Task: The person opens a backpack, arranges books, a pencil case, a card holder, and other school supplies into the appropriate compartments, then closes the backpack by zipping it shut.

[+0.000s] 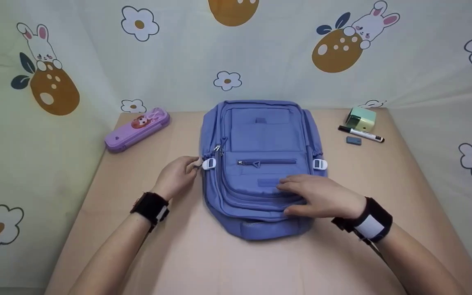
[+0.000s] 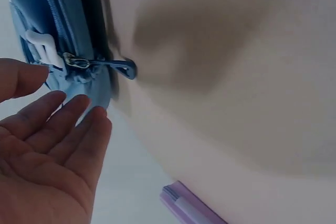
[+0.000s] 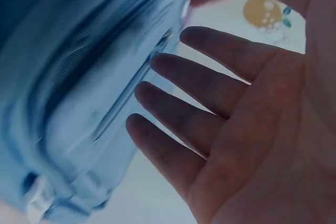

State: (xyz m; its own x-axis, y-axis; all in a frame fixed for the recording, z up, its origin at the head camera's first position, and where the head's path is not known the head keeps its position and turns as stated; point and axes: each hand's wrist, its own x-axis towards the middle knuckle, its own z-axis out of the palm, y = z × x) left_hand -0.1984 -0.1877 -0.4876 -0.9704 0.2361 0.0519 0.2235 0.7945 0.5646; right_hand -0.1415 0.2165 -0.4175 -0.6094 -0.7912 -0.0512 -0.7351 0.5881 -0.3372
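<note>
A blue backpack [image 1: 266, 137] lies flat, front side up, in the middle of the table. Beside its left edge my left hand [image 1: 176, 177] reaches toward a white buckle [image 1: 209, 164]. The left wrist view shows this hand's fingers loosely extended, thumb apart from them, nothing between. Just past the fingertips a zipper slider with a dark blue pull [image 2: 125, 67] sticks out from the bag's side. My right hand [image 1: 322, 197] hovers over the lower front pocket, fingers spread and straight in the right wrist view. A front pocket zipper [image 1: 266, 162] runs across the bag above it.
A purple pencil case [image 1: 137, 130] lies at the back left. At the back right are a green sharpener-like box [image 1: 361, 119], a black-and-white marker [image 1: 361, 134] and a small blue eraser-like block [image 1: 353, 141]. A patterned curtain [image 1: 178, 61] borders the table.
</note>
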